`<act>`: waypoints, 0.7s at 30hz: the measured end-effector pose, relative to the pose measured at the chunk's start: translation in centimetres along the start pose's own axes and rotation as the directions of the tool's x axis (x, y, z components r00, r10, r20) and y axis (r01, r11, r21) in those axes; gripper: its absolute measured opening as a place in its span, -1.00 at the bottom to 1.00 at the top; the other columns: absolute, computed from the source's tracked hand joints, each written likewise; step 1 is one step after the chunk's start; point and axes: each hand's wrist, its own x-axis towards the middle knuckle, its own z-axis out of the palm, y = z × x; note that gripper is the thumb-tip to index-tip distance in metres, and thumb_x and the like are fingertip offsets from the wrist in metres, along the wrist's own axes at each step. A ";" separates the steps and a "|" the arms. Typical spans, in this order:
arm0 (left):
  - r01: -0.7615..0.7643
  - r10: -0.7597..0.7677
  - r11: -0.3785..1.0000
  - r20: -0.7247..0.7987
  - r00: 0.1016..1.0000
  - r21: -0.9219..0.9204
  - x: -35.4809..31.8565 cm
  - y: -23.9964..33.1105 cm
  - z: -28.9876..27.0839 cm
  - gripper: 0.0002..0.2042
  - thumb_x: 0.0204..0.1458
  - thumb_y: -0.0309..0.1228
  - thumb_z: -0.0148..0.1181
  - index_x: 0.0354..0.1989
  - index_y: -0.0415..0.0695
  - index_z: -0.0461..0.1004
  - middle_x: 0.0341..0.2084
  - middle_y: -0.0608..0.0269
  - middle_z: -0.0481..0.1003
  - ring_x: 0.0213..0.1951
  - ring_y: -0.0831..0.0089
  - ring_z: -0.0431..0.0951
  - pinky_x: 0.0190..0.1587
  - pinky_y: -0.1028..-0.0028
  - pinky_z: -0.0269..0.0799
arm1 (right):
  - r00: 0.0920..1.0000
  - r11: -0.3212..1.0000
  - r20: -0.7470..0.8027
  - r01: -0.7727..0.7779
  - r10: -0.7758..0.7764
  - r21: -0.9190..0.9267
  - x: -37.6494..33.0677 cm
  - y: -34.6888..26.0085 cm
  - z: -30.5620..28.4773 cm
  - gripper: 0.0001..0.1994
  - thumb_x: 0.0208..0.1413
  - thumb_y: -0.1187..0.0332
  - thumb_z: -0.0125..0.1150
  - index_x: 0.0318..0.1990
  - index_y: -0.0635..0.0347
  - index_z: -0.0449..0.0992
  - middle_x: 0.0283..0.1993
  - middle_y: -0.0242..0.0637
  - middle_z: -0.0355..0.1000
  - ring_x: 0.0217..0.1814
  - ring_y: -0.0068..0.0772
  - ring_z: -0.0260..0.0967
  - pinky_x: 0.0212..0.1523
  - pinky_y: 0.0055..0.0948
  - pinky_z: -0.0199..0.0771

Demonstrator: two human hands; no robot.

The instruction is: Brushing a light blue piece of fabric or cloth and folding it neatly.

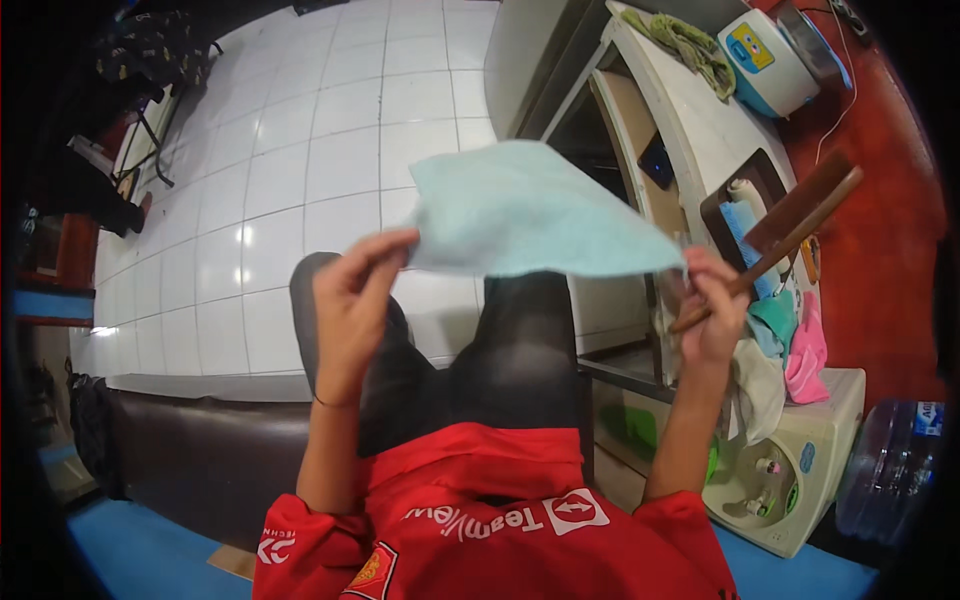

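Observation:
A light blue-green cloth (540, 215) is stretched in the air above my knees. My left hand (358, 295) pinches its left corner between thumb and fingers. The right corner is at the fingers of my right hand (715, 305), which are closed. A brown wooden-handled tool (790, 240) with a flat rectangular part passes through that same hand; its exact kind is unclear. Slight blur softens the cloth's edges and the right fingertips.
To the right stands a white-topped cabinet (665, 80) carrying a green cloth (690, 50), a white-and-blue appliance (770, 65) and a dark tray (715, 215). Nearer are pink cloth (808, 350), a cream water dispenser (825, 455) and a large water bottle (885, 475). A brown bench (210, 440) lies left.

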 end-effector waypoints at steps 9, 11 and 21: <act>0.383 -0.430 0.892 0.192 0.882 0.238 -8.6 -8.7 0.2 -0.83 0.18 -0.54 0.12 -0.15 -0.26 0.61 -0.47 0.43 0.53 -0.41 0.73 0.41 -0.33 0.67 0.32 | 0.895 0.873 -0.212 -0.434 0.392 -0.221 -12.4 7.0 -5.8 -0.93 -0.11 0.65 0.05 -0.53 0.38 0.46 -0.35 -0.14 0.48 -0.46 -0.52 0.29 -0.43 -0.56 0.23; 0.391 -0.446 0.880 0.187 0.875 0.270 -8.5 -8.8 -0.3 -0.83 0.18 -0.54 0.12 -0.14 -0.26 0.61 -0.50 0.43 0.51 -0.42 0.74 0.40 -0.33 0.68 0.32 | 0.888 0.861 -0.205 -0.453 0.412 -0.233 -13.2 7.6 -6.3 -0.91 -0.08 0.65 0.03 -0.49 0.38 0.48 -0.33 -0.14 0.48 -0.45 -0.53 0.30 -0.43 -0.57 0.26; 0.003 -0.308 0.639 0.253 0.917 0.769 -9.1 -6.9 1.6 -0.76 0.05 -0.47 0.26 -0.08 -0.11 0.55 -0.23 0.06 0.36 -0.31 0.21 0.52 -0.27 0.30 0.44 | 0.833 0.537 -0.306 -0.536 0.461 -0.651 -12.7 3.5 -2.3 -0.74 0.32 0.37 0.01 0.06 0.29 0.44 -0.40 -0.39 0.38 -0.66 -0.67 0.23 -0.71 -0.63 0.21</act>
